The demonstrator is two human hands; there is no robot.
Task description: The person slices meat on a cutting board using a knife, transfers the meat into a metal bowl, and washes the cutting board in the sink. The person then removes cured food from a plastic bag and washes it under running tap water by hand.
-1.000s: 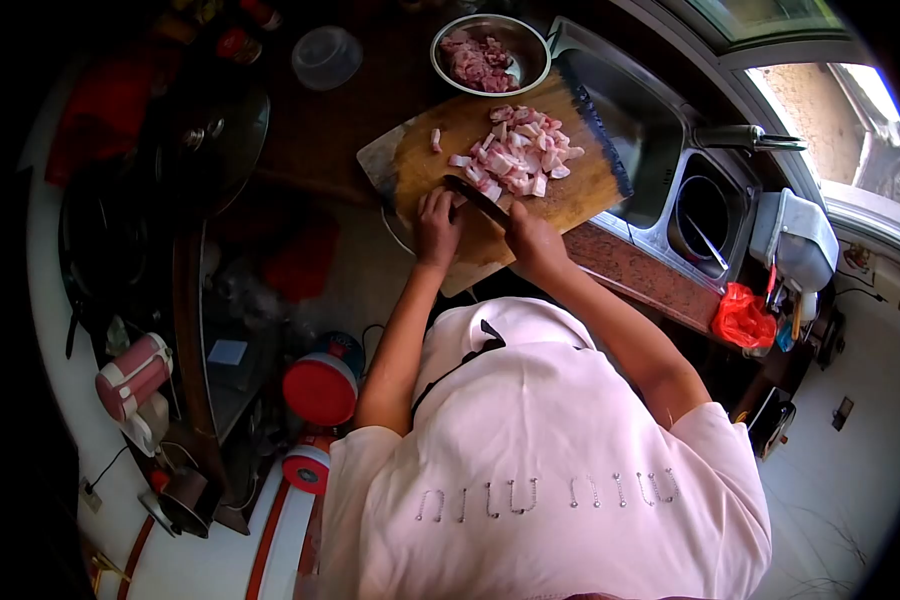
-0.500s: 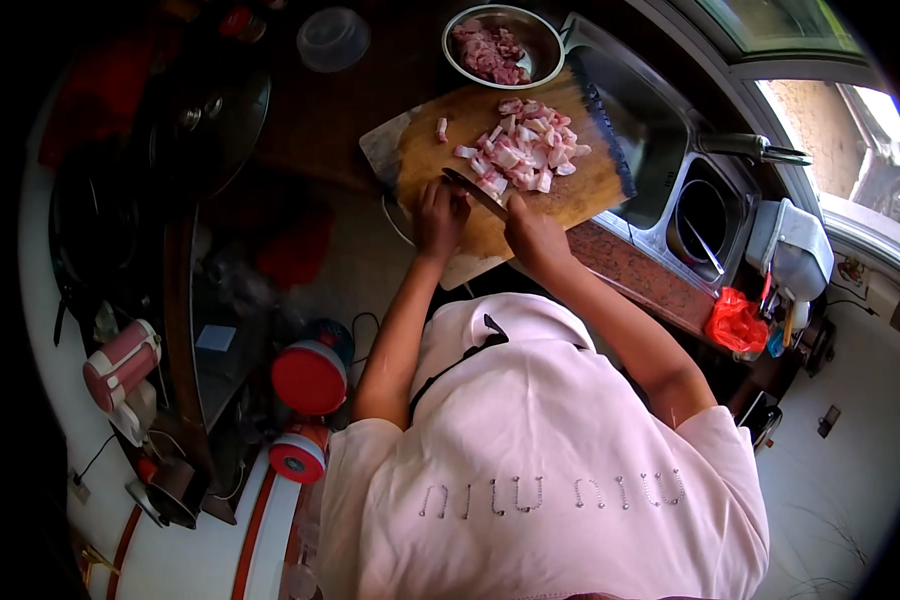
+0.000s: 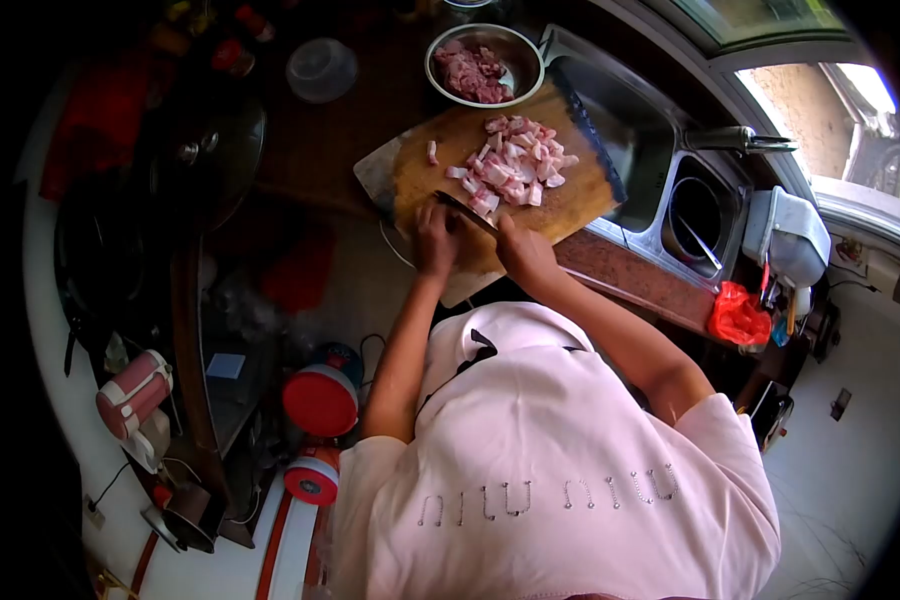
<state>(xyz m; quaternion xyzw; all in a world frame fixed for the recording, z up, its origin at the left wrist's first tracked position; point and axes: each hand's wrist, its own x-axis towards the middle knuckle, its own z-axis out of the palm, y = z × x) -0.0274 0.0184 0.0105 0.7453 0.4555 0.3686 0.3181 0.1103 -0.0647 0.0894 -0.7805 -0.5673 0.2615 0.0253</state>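
Note:
A wooden cutting board (image 3: 410, 175) bears a heap of chopped, pale pink meat (image 3: 515, 165), with one small piece lying apart to its left. My right hand (image 3: 523, 250) is closed round a knife (image 3: 465, 212), whose dark blade points up and left beside the near edge of the heap. Close to the blade, my left hand (image 3: 436, 240) rests on the board with its fingers bent and pressed together; whatever lies under them is hidden. Beyond the board stands a metal bowl (image 3: 433, 68) with more cut meat inside.
A steel sink (image 3: 635, 150) with a dark pot (image 3: 697, 205) adjoins the board on the right. A clear plastic container (image 3: 322, 70) and a glass lid (image 3: 215, 165) are at the back left. A red bag (image 3: 740, 314) hangs right; red-lidded containers (image 3: 320, 402) stand below left.
The whole view has shifted slightly. Both hands stay near the board's front edge, and the knife has moved a little relative to the meat heap.

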